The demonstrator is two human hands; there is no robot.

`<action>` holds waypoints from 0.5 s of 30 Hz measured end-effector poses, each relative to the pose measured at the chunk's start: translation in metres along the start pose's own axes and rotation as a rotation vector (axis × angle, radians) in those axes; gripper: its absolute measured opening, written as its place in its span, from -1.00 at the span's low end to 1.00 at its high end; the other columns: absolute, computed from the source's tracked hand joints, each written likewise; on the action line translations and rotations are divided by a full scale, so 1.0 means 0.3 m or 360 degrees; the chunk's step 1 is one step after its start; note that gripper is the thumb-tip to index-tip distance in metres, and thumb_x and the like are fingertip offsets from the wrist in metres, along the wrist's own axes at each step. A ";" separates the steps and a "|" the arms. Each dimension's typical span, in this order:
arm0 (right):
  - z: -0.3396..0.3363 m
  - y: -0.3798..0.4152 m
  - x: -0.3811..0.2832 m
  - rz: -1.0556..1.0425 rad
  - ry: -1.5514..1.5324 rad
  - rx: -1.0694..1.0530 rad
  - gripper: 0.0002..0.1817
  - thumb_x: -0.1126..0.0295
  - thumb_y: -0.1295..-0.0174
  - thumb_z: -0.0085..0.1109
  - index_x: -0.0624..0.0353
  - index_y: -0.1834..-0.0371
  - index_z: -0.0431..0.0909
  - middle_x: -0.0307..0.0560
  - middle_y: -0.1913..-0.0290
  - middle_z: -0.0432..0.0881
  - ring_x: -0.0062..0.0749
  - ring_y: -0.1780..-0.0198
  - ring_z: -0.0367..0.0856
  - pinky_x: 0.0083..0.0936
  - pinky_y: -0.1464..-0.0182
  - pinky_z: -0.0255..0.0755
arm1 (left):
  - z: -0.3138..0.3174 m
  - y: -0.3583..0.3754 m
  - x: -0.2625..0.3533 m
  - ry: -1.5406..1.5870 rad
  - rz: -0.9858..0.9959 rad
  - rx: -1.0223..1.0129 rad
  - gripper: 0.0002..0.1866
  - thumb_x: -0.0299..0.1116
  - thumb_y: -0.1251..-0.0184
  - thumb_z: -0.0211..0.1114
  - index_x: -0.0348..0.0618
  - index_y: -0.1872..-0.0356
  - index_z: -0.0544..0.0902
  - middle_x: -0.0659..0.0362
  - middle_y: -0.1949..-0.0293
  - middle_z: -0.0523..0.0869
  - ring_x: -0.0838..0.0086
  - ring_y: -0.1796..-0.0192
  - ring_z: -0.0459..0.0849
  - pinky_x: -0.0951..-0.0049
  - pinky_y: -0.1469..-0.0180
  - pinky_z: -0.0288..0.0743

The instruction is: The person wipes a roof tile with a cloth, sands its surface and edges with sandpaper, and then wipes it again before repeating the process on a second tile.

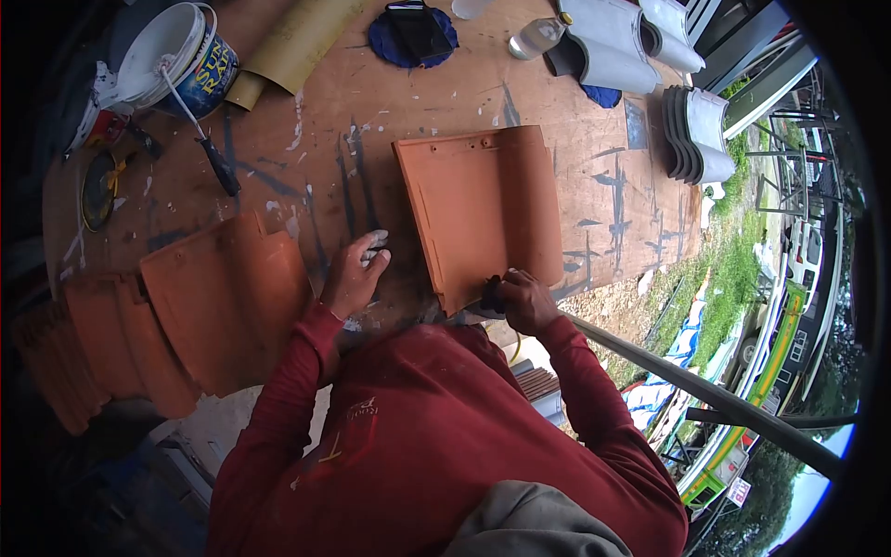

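Note:
A terracotta roof tile lies on the wooden table, its raised rounded side to the right. My right hand is closed on a small black rag, or something like one, at the tile's near edge; its exact kind is hard to make out. Left of that tile, my left hand hovers near the table edge with thumb and fingers apart and nothing in it. White smudges mark its fingertips. More terracotta tiles lean in an overlapping row at the left, close to my left forearm.
A paint bucket stands at the back left, near a black-handled tool. A clear bottle and a dark blue cloth bundle lie at the back. Grey tiles are stacked right. A metal pole slants beside my right arm.

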State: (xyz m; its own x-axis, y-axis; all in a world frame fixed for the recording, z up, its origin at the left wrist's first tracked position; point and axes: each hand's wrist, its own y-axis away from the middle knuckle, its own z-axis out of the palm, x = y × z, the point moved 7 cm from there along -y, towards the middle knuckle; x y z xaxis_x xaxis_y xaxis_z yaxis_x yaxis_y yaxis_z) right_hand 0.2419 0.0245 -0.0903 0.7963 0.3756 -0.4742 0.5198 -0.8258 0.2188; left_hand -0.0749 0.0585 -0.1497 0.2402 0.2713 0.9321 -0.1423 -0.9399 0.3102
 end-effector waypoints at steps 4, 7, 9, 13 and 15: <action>-0.148 -0.343 0.007 -0.0028 -0.0318 0.0774 -0.67 0.61 -0.05 0.23 0.10 0.08 0.61 0.08 0.07 0.63 0.12 -0.03 0.61 -0.05 -0.04 0.54 | 0.020 -0.023 0.056 -0.0004 0.0107 -0.0032 -0.59 -0.28 -0.55 0.31 -0.33 -0.28 0.64 -0.11 -0.13 0.78 0.19 -0.10 0.80 0.27 -0.15 0.66; -0.033 -0.458 -0.066 -0.0152 -0.0280 0.0856 -0.65 0.57 -0.05 0.23 0.06 0.04 0.62 0.12 -0.02 0.63 0.19 -0.09 0.57 0.03 -0.12 0.50 | 0.017 -0.024 0.100 -0.0031 0.0206 0.0010 -0.59 -0.29 -0.56 0.31 -0.34 -0.27 0.65 -0.09 -0.13 0.78 0.24 -0.09 0.81 0.32 -0.13 0.66; 0.040 -0.433 -0.111 -0.0320 -0.0129 0.0642 -0.67 0.53 -0.03 0.25 0.02 0.09 0.68 0.10 -0.11 0.63 0.21 -0.17 0.54 0.08 -0.22 0.47 | -0.011 0.000 0.159 0.0023 0.0232 0.0045 -0.60 -0.30 -0.56 0.30 -0.35 -0.26 0.65 -0.09 -0.13 0.78 0.28 -0.09 0.80 0.34 -0.11 0.66; 0.160 -0.042 -0.087 -0.0636 0.0093 -0.0300 -0.78 0.52 0.05 0.30 0.00 0.32 0.77 0.00 -0.24 0.65 0.07 -0.28 0.55 -0.05 -0.33 0.47 | -0.060 0.043 0.019 0.0109 0.0205 0.0173 -0.62 -0.33 -0.56 0.30 -0.35 -0.26 0.65 -0.08 -0.15 0.77 0.32 -0.09 0.79 0.36 -0.11 0.65; 0.176 0.029 -0.051 -0.0654 0.0217 -0.0573 -0.80 0.53 0.06 0.30 0.02 0.36 0.77 -0.03 -0.26 0.66 0.03 -0.27 0.57 -0.10 -0.32 0.50 | -0.069 0.071 -0.071 0.0328 0.0190 0.0330 -0.64 -0.36 -0.56 0.29 -0.35 -0.24 0.66 -0.05 -0.14 0.78 0.39 -0.09 0.78 0.40 -0.10 0.64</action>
State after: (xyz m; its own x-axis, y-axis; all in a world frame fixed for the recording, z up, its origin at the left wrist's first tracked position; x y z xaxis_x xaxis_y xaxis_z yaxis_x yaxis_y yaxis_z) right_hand 0.2180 -0.0107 -0.1261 0.5266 0.7068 -0.4723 0.8493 -0.4135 0.3281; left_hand -0.1030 0.0369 -0.1592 0.0307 0.1730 0.9844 0.0462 -0.9841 0.1715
